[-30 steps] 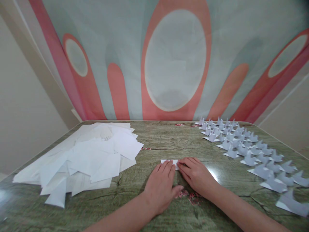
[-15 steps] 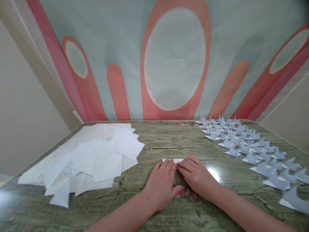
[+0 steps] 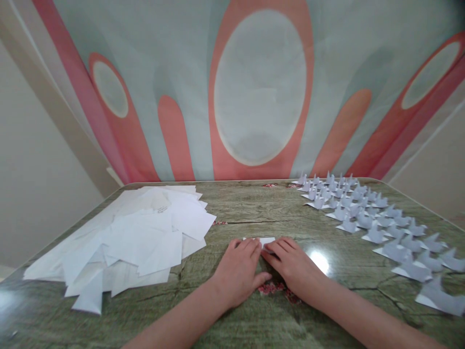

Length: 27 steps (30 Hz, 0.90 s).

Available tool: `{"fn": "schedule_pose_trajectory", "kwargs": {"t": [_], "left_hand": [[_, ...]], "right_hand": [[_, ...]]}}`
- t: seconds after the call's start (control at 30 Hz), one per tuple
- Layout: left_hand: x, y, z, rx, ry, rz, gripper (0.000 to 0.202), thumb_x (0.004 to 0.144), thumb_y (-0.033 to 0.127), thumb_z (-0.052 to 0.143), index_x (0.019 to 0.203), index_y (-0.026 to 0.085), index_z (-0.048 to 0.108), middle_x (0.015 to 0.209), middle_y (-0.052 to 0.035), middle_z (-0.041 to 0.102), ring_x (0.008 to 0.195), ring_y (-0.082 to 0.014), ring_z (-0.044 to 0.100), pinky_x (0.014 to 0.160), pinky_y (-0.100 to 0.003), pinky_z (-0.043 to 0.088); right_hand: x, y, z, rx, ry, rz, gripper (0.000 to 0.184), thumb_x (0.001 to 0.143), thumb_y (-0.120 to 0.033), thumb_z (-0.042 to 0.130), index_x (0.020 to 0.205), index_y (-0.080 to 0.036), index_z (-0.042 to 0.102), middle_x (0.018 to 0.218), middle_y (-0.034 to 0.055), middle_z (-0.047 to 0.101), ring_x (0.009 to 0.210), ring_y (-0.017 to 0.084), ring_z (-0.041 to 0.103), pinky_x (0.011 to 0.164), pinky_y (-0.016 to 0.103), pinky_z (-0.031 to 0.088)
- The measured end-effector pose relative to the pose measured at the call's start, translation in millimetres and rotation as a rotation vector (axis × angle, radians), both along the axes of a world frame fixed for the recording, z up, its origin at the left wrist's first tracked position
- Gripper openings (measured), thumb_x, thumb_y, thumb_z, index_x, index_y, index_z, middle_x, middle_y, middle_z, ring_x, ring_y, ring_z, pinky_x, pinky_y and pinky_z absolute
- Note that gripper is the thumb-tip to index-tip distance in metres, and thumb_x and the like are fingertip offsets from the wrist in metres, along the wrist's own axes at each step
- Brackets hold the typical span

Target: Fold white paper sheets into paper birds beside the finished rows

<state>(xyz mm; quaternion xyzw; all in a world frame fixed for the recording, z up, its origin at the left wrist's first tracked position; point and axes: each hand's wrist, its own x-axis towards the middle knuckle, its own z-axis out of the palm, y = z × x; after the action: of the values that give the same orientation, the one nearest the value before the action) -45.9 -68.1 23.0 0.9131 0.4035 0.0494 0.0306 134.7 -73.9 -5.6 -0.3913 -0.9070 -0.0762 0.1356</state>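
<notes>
A small piece of folded white paper [image 3: 268, 240] lies on the table in front of me, mostly covered by my fingers. My left hand [image 3: 239, 272] holds its left part down, fingers close together and thumb stretched out on the tabletop. From the right, my right hand [image 3: 290, 265] has its fingertips closed on the paper's near right edge. The two hands nearly meet at the middle of the paper. How the paper is folded under the fingers is hidden.
A broad pile of loose white paper sheets [image 3: 156, 242] covers the left of the wood-patterned table [image 3: 250, 208]. One folded triangular piece [image 3: 90, 294] sits at the pile's near end. Several rows of white paper birds [image 3: 376, 233] stand along the right side. A patterned backdrop [image 3: 181, 140] rises behind.
The right hand's fingers have shifted slightly along the paper's near edge, and a bit more of the paper's right part shows. The left hand stays on the paper. The view has shifted slightly.
</notes>
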Motion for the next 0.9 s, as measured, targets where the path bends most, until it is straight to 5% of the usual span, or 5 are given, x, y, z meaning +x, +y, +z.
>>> {"fn": "schedule_pose_trajectory", "kwargs": {"t": [0.47,0.7,0.9], "left_hand": [[1,1,-2.5,0.011,0.034,-0.008,0.058,0.084,0.051,0.045,0.126,0.01,0.043,0.132,-0.0107,0.047,0.12,-0.0239,0.04,0.1,-0.038,0.027],[0,0,-2.1,0.02,0.042,-0.01,0.056,0.085,0.051,0.043,0.126,0.014,0.043,0.132,-0.0111,0.046,0.12,-0.0242,0.041,0.1,-0.039,0.028],[1,-1,-0.3,0.021,0.036,-0.02,0.047,0.086,0.048,0.043,0.125,0.022,0.044,0.133,-0.0092,0.045,0.121,-0.0248,0.041,0.1,-0.042,0.028]], "right_hand": [[2,-7,15.5,0.05,-0.194,-0.191,0.019,0.074,-0.008,0.057,0.089,-0.008,0.068,0.096,0.0135,0.062,0.098,0.027,0.05,0.081,0.036,0.041],[0,-6,5.6,0.065,-0.154,-0.196,0.015,0.072,-0.007,0.058,0.081,-0.01,0.069,0.092,0.0118,0.063,0.093,0.025,0.051,0.079,0.036,0.04],[1,-6,-1.7,0.106,-0.057,-0.13,0.021,0.075,-0.011,0.06,0.095,-0.011,0.066,0.094,0.0094,0.063,0.095,0.023,0.052,0.084,0.034,0.038]]}}
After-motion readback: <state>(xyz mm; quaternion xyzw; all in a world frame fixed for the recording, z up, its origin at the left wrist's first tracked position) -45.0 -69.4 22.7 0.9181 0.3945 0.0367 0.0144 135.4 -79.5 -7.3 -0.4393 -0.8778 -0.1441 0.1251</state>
